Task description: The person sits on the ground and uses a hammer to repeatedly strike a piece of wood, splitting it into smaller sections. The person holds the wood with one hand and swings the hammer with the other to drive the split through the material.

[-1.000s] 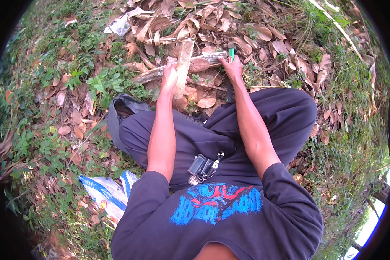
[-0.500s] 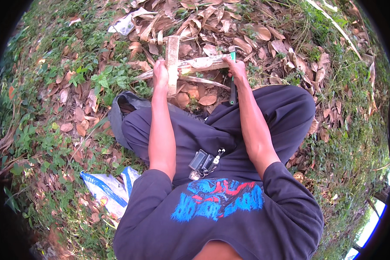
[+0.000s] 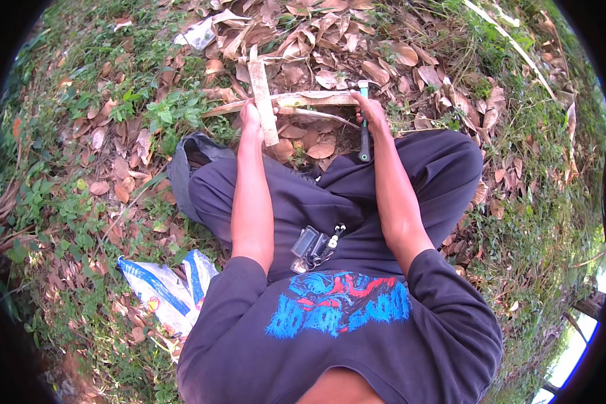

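Observation:
My left hand [image 3: 250,118] is closed around a short flat piece of wood [image 3: 260,91], which stands lengthwise away from me and leans slightly left. A longer wooden strip [image 3: 316,99] runs crosswise from this piece toward my right hand [image 3: 373,113]. That hand is closed on a hammer [image 3: 365,143] with a black and green handle, its head pointing away from me. The thumb and fingers also reach the right end of the crosswise strip. Whether the two wooden pieces are fastened together I cannot tell; my left hand partly hides where they meet.
My crossed legs [image 3: 283,202] in dark trousers lie just below the wood. Dry brown leaves [image 3: 322,149] and green plants cover the ground. A white and blue plastic bag [image 3: 158,286] lies at my left, and a pale scrap [image 3: 198,34] at the far left. A small dark device [image 3: 310,246] rests on my lap.
The short wooden piece has tipped, its far end swinging left. The crosswise strip has turned and shows a narrower face. Both hands keep their hold.

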A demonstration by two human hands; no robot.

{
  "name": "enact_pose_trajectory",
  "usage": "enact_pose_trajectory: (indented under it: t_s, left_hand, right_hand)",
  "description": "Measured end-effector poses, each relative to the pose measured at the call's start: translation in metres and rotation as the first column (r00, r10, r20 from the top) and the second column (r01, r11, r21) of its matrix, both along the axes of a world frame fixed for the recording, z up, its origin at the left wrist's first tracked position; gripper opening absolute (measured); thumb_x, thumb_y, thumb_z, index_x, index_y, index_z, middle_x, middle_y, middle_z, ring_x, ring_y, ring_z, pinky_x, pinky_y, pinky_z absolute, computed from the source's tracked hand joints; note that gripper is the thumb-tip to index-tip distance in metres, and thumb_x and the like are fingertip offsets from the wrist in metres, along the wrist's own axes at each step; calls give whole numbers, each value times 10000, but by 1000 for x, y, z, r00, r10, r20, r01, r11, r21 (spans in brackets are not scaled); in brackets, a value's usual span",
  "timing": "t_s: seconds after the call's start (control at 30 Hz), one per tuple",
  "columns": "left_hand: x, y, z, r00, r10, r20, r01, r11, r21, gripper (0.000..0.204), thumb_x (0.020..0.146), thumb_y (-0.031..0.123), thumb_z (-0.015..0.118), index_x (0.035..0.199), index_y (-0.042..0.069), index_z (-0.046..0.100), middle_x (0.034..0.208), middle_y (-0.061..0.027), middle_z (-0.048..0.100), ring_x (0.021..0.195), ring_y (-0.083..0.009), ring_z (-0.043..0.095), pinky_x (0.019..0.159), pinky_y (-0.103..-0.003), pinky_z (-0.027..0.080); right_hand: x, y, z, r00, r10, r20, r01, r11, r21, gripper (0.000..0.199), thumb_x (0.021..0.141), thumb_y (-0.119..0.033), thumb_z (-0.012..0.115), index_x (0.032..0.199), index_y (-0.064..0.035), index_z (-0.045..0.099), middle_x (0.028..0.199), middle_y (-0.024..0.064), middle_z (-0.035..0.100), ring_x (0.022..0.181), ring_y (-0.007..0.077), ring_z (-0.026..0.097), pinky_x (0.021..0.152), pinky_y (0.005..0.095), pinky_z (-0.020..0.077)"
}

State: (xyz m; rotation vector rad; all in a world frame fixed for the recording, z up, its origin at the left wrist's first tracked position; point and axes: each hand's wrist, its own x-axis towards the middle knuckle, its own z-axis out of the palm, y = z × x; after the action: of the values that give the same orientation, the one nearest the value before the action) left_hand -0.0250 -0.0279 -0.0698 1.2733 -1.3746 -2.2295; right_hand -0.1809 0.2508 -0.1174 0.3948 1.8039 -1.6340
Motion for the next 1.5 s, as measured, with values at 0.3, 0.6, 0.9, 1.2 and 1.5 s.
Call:
enact_pose_trajectory:
  t_s: [0.3, 0.6, 0.9, 1.2, 1.5]
  left_hand:
    - [-24, -4, -6, 983, 74, -168, -57, 993, 105, 368, 1047, 302, 408, 1117, 16, 629, 892, -104, 680, 637, -267, 702, 473, -360, 564]
    - [-9, -48, -83, 983, 147, -106, -159, 980, -119, 282, 1038, 274, 427, 1053, 45, 592, 700, -144, 659, 513, -230, 622, 460, -351, 515]
    - [-17, -14, -48, 997, 76, -28, -76, 997, 8, 257, 1027, 227, 425, 1081, 25, 574, 849, -177, 672, 680, -276, 659, 610, -405, 513]
    - [-33, 26, 34, 972, -31, 234, 230, 353, -907, 218, 1042, 217, 420, 1094, 10, 464, 854, -286, 641, 774, -482, 637, 680, -543, 480]
    - [-56, 37, 12, 832, -420, 363, 198, -387, -900, 167, 942, 153, 550, 1065, 43, 524, 909, -138, 575, 849, -304, 574, 782, -445, 448]
  right_hand:
    - [-14, 3, -51, 866, 76, -494, 40, 974, 221, 572, 739, -247, 841, 1182, 16, 591, 1051, 146, 676, 883, 234, 669, 803, 370, 538]
    - [-30, -33, -35, 837, 163, -522, -7, 958, 286, 541, 792, -222, 849, 1208, 6, 588, 1046, 115, 657, 937, 196, 622, 816, 337, 502]
    - [-37, -25, -34, 840, 123, -529, 112, 914, 391, 605, 761, -454, 878, 987, -10, 534, 825, 130, 683, 754, 246, 663, 694, 399, 524]
    - [-19, -27, -27, 838, 237, -491, -33, 921, 388, 548, 782, -448, 853, 935, -13, 556, 838, 127, 675, 789, 254, 665, 751, 397, 528]
    - [-12, -22, -36, 856, 134, -499, -23, 975, 221, 520, 763, -400, 879, 934, -30, 557, 802, 70, 678, 764, 197, 653, 733, 349, 520]
